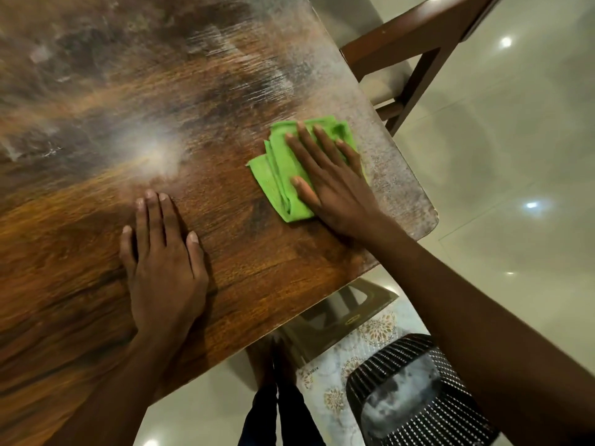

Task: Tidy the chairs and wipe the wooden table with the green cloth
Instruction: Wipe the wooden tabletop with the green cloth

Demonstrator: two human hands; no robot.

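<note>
Both hands down flat, nothing gripped. Right hand (331,178) pressing the folded green cloth (283,175) onto the wooden table (161,107) with straight fingers, near the far right corner. Left hand (162,249) resting bare and open on the wood, well to the left. Cloth's long axis running roughly away from the body. Hazy patches lying up and left of it, so probably sweeping that way next. Wooden chair (415,53) sitting just beyond the edge.

Both forearms are bare, with no sleeves, watch or rings in view. The left hand (162,268) and right hand (335,185) have short, trimmed nails. Below, dark trousers (280,416) cover the legs.
</note>
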